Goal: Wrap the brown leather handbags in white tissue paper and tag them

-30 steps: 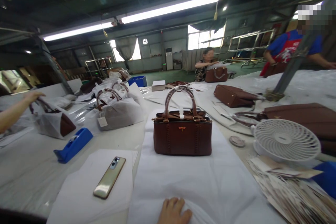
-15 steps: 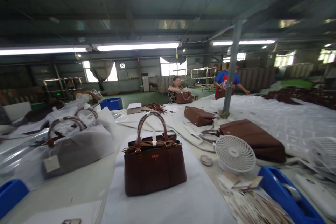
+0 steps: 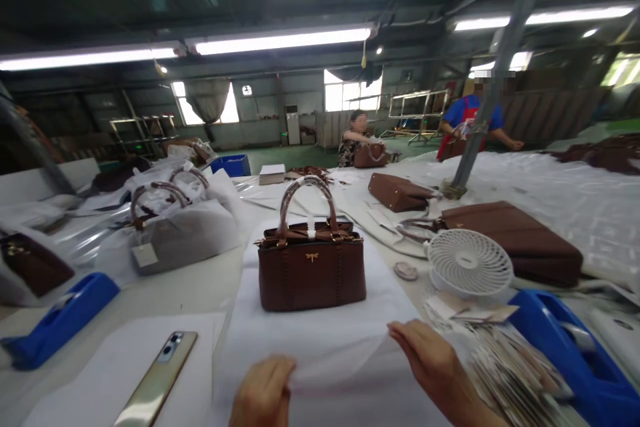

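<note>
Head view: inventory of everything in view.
Glossy leather handbag: 1, dark brown, centre
Thin paper sheets: several, white, under it
Film-wrapped handbags: at least 2, brownish, left
Lying leather bags: 2, brown, right
Round plastic fan: 1, white, right
Plastic tape dispensers: 2, blue, left and right
Glossy smartphone: 1, gold, lower left
Paper slips: many, cream, lower right
Plastic bin: 1, blue, rear
Co-workers: 2, rear
Left hand, right hand: bare, grip on sheet

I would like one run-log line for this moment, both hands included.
left hand: grips sheet | right hand: grips same sheet | centre bag: upright, beyond hands | phone: on paper, left
</note>
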Demonstrator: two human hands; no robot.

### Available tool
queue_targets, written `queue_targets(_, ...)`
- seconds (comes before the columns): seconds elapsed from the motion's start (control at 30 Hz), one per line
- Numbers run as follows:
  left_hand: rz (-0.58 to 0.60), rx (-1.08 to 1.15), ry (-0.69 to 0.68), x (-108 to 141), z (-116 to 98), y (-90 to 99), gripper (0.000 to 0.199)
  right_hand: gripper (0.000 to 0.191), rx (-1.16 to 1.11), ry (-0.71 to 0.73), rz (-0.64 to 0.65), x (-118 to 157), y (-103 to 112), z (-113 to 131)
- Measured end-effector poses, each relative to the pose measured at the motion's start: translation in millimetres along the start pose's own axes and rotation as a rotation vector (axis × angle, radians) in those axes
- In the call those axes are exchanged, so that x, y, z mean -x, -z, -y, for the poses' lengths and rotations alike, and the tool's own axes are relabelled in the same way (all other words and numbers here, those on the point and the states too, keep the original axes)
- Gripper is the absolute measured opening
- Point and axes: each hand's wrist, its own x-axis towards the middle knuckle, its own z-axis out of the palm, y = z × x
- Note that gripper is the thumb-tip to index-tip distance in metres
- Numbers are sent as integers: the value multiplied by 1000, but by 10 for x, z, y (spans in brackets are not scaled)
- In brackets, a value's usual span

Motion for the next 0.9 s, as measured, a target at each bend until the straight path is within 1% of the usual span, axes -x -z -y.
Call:
queue_targets(0.03,-98,-5,-17,-45,17,141,47,15,1,16,-1,-78,4,-44)
queue_targets(0.1,-181,21,-10,-209,33,412,42,13,20,37,1,-223,-12,-156)
queue_targets(0.13,-190,58,6,-314,34,529,39,13,42,45,3,-297,-28,-218)
queue_targets(0.2,-163,161,91,-540,34,714,33,13,125,61,-1,-459,-58,-332)
queue_targets(0.3,-123,286,253,-872,86,878,26,16,288,84,-102,-716,-60,-404)
queue_targets(0.37,-143,322,322,-1079,172,943,23,22,329,86,-188,-856,-37,-359)
queue_targets(0.43,-165,349,362,-1273,282,995,26,31,299,111,-222,-956,-36,-275)
queue_targets(0.5,-166,372,384,-1448,390,1039,31,43,267,153,-201,-1039,-90,-212)
queue_targets(0.6,-168,403,410,-1668,521,1086,36,57,281,163,-128,-1191,-279,-236)
queue_targets(0.63,-174,420,421,-1731,559,1096,37,56,283,156,-110,-1252,-356,-272)
queue_targets(0.67,-182,441,431,-1789,597,1105,37,50,267,153,-95,-1315,-432,-316)
queue_targets(0.73,-194,483,459,-1887,684,1118,36,26,174,159,-55,-1439,-563,-408)
queue_targets(0.77,-199,503,478,-1927,738,1123,35,17,109,161,-32,-1497,-613,-451)
queue_targets(0.83,-201,559,514,-1988,870,1131,35,17,-19,146,2,-1595,-682,-531)
queue_targets(0.9,-191,625,538,-2023,1028,1136,37,18,-110,85,13,-1671,-723,-610)
